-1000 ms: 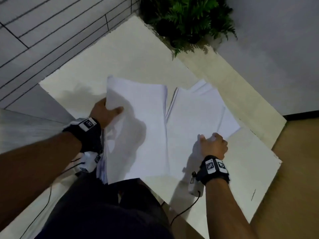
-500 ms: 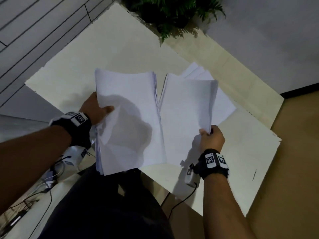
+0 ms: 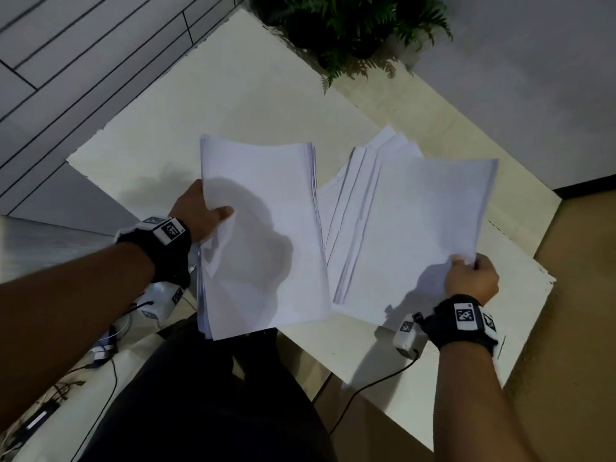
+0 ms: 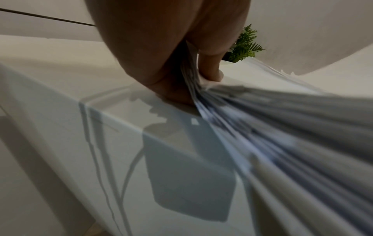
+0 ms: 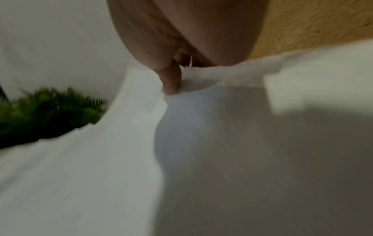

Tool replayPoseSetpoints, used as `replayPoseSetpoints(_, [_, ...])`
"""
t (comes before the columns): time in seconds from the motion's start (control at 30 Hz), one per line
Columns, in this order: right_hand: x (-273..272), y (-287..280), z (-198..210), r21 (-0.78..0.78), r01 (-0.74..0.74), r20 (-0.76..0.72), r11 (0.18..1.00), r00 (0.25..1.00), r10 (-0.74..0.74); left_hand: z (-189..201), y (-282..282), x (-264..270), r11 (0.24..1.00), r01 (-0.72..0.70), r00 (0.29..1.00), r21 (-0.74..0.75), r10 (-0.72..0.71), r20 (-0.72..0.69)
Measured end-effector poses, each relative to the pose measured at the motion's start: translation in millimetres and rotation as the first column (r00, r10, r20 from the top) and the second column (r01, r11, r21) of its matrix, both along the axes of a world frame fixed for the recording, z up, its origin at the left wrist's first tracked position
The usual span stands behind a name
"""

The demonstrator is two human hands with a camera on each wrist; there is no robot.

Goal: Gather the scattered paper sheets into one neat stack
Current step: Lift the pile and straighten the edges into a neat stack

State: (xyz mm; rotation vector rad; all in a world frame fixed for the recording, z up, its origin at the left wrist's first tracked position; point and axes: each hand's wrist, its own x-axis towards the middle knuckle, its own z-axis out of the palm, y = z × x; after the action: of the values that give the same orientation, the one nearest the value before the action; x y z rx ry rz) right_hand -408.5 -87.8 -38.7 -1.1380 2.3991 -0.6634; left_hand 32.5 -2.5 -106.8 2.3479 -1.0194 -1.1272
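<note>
- Since the earlier head views, the right hand (image 3: 471, 276) has swung outward and up, carrying its sheet away from the loose pile, and the gap between the two held papers has widened.
- Left hand (image 3: 196, 213) grips the gathered stack (image 3: 263, 235) at its left long edge, thumb on top and fingers under; the left wrist view shows many sheet edges fanning out from between thumb and fingers (image 4: 210, 70), so the bundle is thick and not yet squared.
- Right hand's fingers are curled and pinch the near right corner of a single lifted sheet (image 3: 423, 228); the right wrist view shows a fingertip (image 5: 171, 83) pressed onto the paper's edge, the rest blurred.
- Remaining loose sheets (image 3: 390, 145) lie fanned on the cream table (image 3: 233, 95), beneath and beyond the lifted sheet, their corners poking out toward the potted fern (image 3: 350, 21).
- Both held papers run with their long axes roughly parallel, pointing away from the body, the stack tilted slightly left of the sheet.
- Relation that matters: the sheet lies directly to the right of the stack, inner long edges near each other but apart, so I judge the next move is a sideways carry leftward onto the stack's top.
- Right hand is nearer the loose pile; the left is better kept as the holder.
</note>
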Motion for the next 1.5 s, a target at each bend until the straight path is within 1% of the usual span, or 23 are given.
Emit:
replayPoseSetpoints(0.07, [-4.0,-3.6,13.2,-0.134,0.004,0.045,0.991,0.999,0.002,-2.4,-0.2,-1.2,1.000,-0.018,1.000,-0.015,0.018,-0.001])
replayPoseSetpoints(0.13, [-8.3,-5.8,26.9,-0.224,-0.048,0.082,0.973,0.994,0.068,-2.9,-0.4,-1.5,1.000,-0.013,1.000,-0.018,0.013,0.003])
replayPoseSetpoints(0.2, [-8.9,-4.2,38.1,-0.278,-0.080,0.162,0.957,0.978,0.129,-0.5,-1.2,-3.1,1.000,-0.017,1.000,-0.016,0.017,-0.006])
replayPoseSetpoints(0.27, [-4.4,-1.7,41.1,-0.281,-0.107,0.226,0.954,0.959,0.174,2.8,-0.5,-4.3,0.999,-0.030,0.999,-0.023,0.029,-0.028])
replayPoseSetpoints(0.37, [21.5,0.8,28.8,-0.212,-0.138,0.283,0.968,0.939,0.196,6.6,-0.7,-4.2,0.999,-0.015,0.999,-0.039,0.013,-0.044])
replayPoseSetpoints(0.43, [52.3,5.6,12.5,-0.159,-0.193,0.321,0.968,0.917,0.235,9.2,-3.0,-4.8,0.998,-0.039,0.995,-0.057,0.034,-0.093])
replayPoseSetpoints(0.53, [108.7,18.1,-8.0,-0.065,-0.352,0.345,0.934,0.870,0.352,20.5,-7.7,-8.0,0.974,-0.216,0.948,-0.070,0.192,-0.254])
replayPoseSetpoints(0.6, [141.8,28.8,-20.7,0.015,-0.429,0.393,0.903,0.833,0.390,26.5,-10.0,-9.3,0.957,-0.282,0.916,-0.064,0.249,-0.314])
replayPoseSetpoints(0.67, [167.3,40.7,-33.5,0.096,-0.515,0.423,0.852,0.796,0.434,28.3,-9.0,-9.6,0.964,-0.254,0.929,-0.073,0.223,-0.294])
replayPoseSetpoints(0.73, [182.3,47.6,-39.0,0.168,-0.613,0.372,0.772,0.764,0.526,27.9,-6.8,-10.2,0.975,-0.209,0.955,-0.074,0.187,-0.231])
replayPoseSetpoints(0.77, [185.9,47.1,-39.0,0.186,-0.632,0.354,0.752,0.757,0.549,27.3,-5.0,-10.1,0.976,-0.199,0.963,-0.083,0.179,-0.201])
replayPoseSetpoints(0.83, [191.3,39.6,-32.9,0.217,-0.634,0.330,0.742,0.763,0.555,29.6,-2.0,-9.8,0.970,-0.216,0.959,-0.110,0.190,-0.209])
replayPoseSetpoints(0.9, [191.3,27.2,-27.3,0.174,-0.617,0.317,0.768,0.773,0.549,32.6,1.4,-9.2,0.961,-0.242,0.945,-0.136,0.201,-0.260])
replayPoseSetpoints(0.93, [193.4,21.1,-23.2,0.129,-0.597,0.342,0.791,0.776,0.530,32.5,4.4,-7.7,0.958,-0.250,0.936,-0.139,0.203,-0.286])
replayPoseSetpoints(1.0, [199.8,9.5,-15.2,0.058,-0.568,0.444,0.821,0.751,0.489,32.6,9.7,-4.4,0.960,-0.257,0.920,-0.111,0.208,-0.332])
replayPoseSetpoints(1.07, [205.2,-1.2,-10.4,0.031,-0.559,0.526,0.828,0.714,0.462,34.4,13.8,-3.5,0.965,-0.258,0.883,-0.052,0.213,-0.418])
replayPoseSetpoints(1.13, [208.0,-9.1,-8.9,0.024,-0.556,0.538,0.831,0.708,0.458,38.0,16.0,-6.7,0.969,-0.247,0.840,-0.018,0.205,-0.503])
replayPoseSetpoints(1.23, [210.7,-13.2,-11.2,-0.046,-0.586,0.501,0.809,0.687,0.526,41.3,16.7,-11.9,0.982,-0.186,0.816,0.012,0.161,-0.555])
replayPoseSetpoints(1.27, [212.2,-13.9,-10.4,-0.072,-0.600,0.488,0.797,0.675,0.553,43.4,14.4,-12.8,0.985,-0.171,0.818,0.000,0.142,-0.557])
replayPoseSetpoints(1.33, [216.2,-13.8,-10.1,-0.097,-0.625,0.471,0.774,0.657,0.589,45.9,4.9,-10.8,0.978,-0.191,0.864,-0.080,0.129,-0.486])
replayPoseSetpoints(1.37, [219.0,-13.4,-11.2,-0.101,-0.641,0.469,0.761,0.644,0.604,46.4,-1.7,-7.6,0.964,-0.216,0.892,-0.154,0.131,-0.432])
replayPoseSetpoints(1.43, [224.7,-12.2,-14.5,-0.099,-0.671,0.463,0.734,0.622,0.631,47.6,-14.1,0.2,0.919,-0.260,0.916,-0.297,0.137,-0.376])
replayPoseSetpoints(1.5, [229.3,-13.0,-17.0,-0.077,-0.658,0.473,0.749,0.637,0.609,49.5,-22.5,2.9,0.893,-0.276,0.923,-0.355,0.143,-0.357])
